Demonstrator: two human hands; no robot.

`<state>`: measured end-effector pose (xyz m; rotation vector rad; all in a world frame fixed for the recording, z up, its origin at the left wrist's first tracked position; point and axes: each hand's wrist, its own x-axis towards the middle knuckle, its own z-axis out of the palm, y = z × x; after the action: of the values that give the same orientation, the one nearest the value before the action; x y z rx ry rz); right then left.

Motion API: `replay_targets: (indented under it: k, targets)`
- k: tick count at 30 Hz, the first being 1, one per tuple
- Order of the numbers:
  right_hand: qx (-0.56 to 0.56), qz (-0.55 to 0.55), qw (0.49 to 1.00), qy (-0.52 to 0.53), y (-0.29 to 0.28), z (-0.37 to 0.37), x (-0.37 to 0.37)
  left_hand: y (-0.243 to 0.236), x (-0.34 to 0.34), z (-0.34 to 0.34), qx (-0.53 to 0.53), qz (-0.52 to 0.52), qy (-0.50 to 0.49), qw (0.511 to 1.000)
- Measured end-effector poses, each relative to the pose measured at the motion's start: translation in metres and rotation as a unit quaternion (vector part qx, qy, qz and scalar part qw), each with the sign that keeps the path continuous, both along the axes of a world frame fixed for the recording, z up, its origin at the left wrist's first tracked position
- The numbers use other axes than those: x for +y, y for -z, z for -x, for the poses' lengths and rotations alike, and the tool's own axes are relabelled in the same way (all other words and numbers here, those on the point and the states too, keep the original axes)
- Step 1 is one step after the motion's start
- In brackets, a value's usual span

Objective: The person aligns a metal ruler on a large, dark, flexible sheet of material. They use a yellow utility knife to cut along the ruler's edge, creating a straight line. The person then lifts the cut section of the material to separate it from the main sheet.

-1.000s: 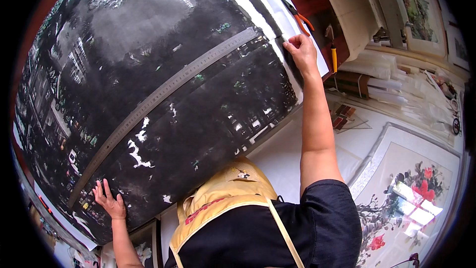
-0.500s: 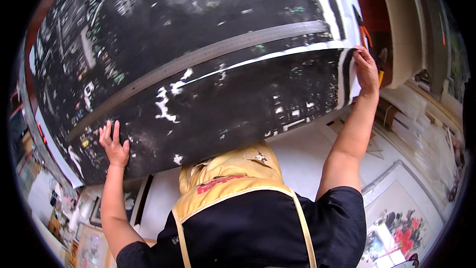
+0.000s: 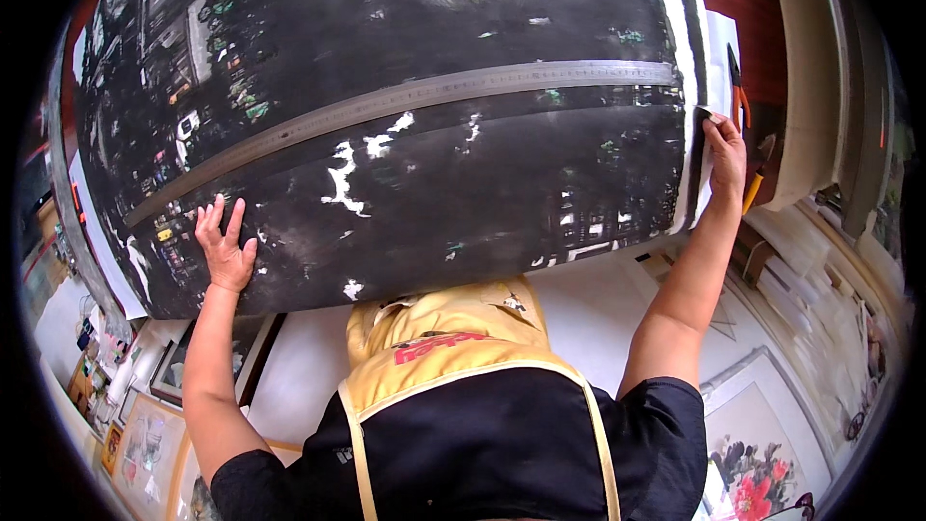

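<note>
A large dark painting [image 3: 415, 34], black with green specks and white patches, covers most of the table. Its near piece [image 3: 463, 203] meets the far part along a faint seam. A long steel ruler [image 3: 434, 91] lies across the painting just beyond that seam. My left hand [image 3: 228, 256] rests flat on the near piece, fingers spread, close to the ruler's left end. At the right edge my right hand [image 3: 728, 154] pinches the corner of the near piece between thumb and fingers.
Orange-handled pliers or cutters [image 3: 739, 96] and a yellow-handled tool [image 3: 754, 188] lie to the right, by white paper [image 3: 721, 34] under the painting. Framed pictures lean below the table, including a flower painting [image 3: 762, 458] at right and a wooden frame [image 3: 149, 453] at left.
The white gap between the two parts, wider toward the right, has closed. My right hand has moved slightly right with the near piece's corner. My left hand stays flat on it.
</note>
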<state>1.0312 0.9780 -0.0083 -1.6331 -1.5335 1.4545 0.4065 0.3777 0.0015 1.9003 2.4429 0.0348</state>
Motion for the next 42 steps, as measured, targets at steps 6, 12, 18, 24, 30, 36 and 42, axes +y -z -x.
replay_targets:
  k: [6, 12, 18, 24, 30, 36, 42]
  targets:
    - [-0.085, -0.073, 0.993, -0.021, 0.007, 0.011, 0.0, -0.006, -0.005, -0.003, 0.006, 0.004, -0.008, 1.0]
    - [-0.279, -0.295, 0.914, -0.02, 0.024, -0.02, 0.004, -0.007, 0.006, -0.004, -0.011, 0.0, -0.014, 1.0]
    - [-0.592, -0.348, 0.713, 0.144, 0.006, -0.132, 0.029, -0.012, 0.007, -0.007, 0.0, 0.001, -0.02, 1.0]
    - [-0.543, -0.389, 0.743, 0.027, -0.055, -0.26, 0.108, 0.056, -0.006, -0.014, -0.052, -0.053, -0.043, 0.996]
    - [-0.584, -0.115, 0.803, 0.042, 0.001, -0.179, 0.055, -0.024, 0.006, -0.012, 0.018, 0.019, -0.017, 1.0]
    - [-0.625, -0.104, 0.773, -0.015, 0.0, -0.202, 0.048, -0.009, 0.005, -0.013, 0.008, -0.006, -0.021, 1.0]
    - [-0.675, -0.214, 0.698, -0.102, 0.0, -0.258, 0.047, 0.005, 0.017, -0.002, -0.011, -0.038, -0.018, 0.999]
